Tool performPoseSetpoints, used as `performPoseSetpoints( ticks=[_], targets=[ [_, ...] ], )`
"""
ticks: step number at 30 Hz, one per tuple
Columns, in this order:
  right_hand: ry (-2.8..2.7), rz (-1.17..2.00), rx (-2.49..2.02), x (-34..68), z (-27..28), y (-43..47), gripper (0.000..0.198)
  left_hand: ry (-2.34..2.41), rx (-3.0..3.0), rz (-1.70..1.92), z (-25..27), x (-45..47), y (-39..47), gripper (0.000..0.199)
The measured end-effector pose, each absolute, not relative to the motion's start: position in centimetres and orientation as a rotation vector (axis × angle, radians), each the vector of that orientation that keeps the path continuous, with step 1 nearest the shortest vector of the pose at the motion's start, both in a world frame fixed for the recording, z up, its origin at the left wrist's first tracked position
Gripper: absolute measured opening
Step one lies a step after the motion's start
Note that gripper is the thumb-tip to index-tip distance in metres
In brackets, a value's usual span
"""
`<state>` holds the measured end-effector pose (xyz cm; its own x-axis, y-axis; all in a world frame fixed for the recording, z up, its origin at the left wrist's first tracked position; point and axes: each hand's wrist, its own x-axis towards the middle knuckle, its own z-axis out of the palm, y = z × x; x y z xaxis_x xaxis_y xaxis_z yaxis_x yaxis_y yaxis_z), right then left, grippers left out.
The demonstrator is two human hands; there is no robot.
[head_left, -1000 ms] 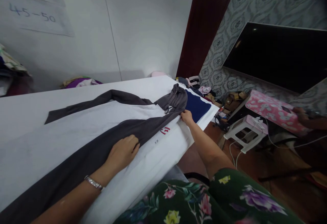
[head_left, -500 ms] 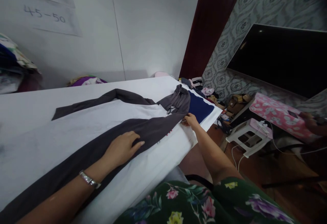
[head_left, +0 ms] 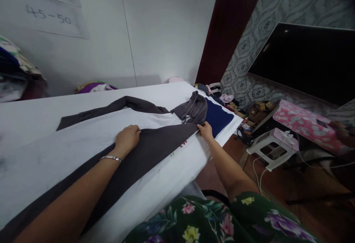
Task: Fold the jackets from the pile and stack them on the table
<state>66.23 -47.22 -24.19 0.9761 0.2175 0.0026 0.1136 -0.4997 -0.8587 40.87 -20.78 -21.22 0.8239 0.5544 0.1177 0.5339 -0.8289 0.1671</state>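
A hooded sweatshirt [head_left: 155, 147] with dark grey sleeves and a dark grey hood [head_left: 194, 110] lies spread on a white table [head_left: 44, 110]. Between the sleeves its body appears white. My left hand [head_left: 127, 139] is closed on the upper edge of the near sleeve, fingers pinching the cloth. My right hand [head_left: 205, 130] pinches the same sleeve at its shoulder end, just below the hood. The far sleeve [head_left: 111, 110] lies bent towards the wall, touched by neither hand. Red marks [head_left: 183, 144] show on the white surface below the near sleeve.
A dark blue cloth [head_left: 217, 117] lies at the table's right end. Beyond it are piled clothes [head_left: 215, 89] and cardboard boxes [head_left: 257, 110]. A white stool [head_left: 273, 148] with cables stands to the right. Folded fabric [head_left: 97, 87] sits against the wall.
My left hand has gone from lying open on the near sleeve to gripping its upper edge, farther up and left. The sleeve is spread wider. My right hand stays at the shoulder end.
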Motion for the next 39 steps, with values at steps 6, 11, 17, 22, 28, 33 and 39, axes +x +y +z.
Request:
performPoseSetpoints(
  ticks=[6,11,17,22,28,33,39],
  targets=[
    [-0.297,0.032,-2.328,65.8,-22.6,-48.5,0.021,0.832,2.813,0.287,-21.6,40.4,-20.5,0.034],
    [-0.653,-0.255,-2.447,63.2,-20.3,-48.2,0.035,0.754,2.771,0.419,-19.6,37.8,-20.9,0.042],
    [-1.563,-0.043,-2.154,57.7,-21.2,-44.4,0.052,0.595,2.935,0.3,-21.3,34.1,-23.9,0.056],
    [-1.676,0.197,-2.373,56.5,-23.6,-43.2,0.06,0.67,2.874,0.142,-23.6,33.5,-23.9,0.066],
    [-1.637,0.214,-2.381,56.1,-22.9,-43.3,0.061,0.699,2.732,0.126,-21.5,33.0,-23.4,0.067],
    [-1.8,0.053,-2.194,53.9,-20.9,-41.3,0.06,0.739,2.8,0.296,-20.0,28.1,-24.1,0.06],
    [-2.061,0.068,-2.114,52.3,-23.1,-39.1,0.06,1.063,2.802,0.268,-22.7,19.9,-27.4,0.059]
  ],
)
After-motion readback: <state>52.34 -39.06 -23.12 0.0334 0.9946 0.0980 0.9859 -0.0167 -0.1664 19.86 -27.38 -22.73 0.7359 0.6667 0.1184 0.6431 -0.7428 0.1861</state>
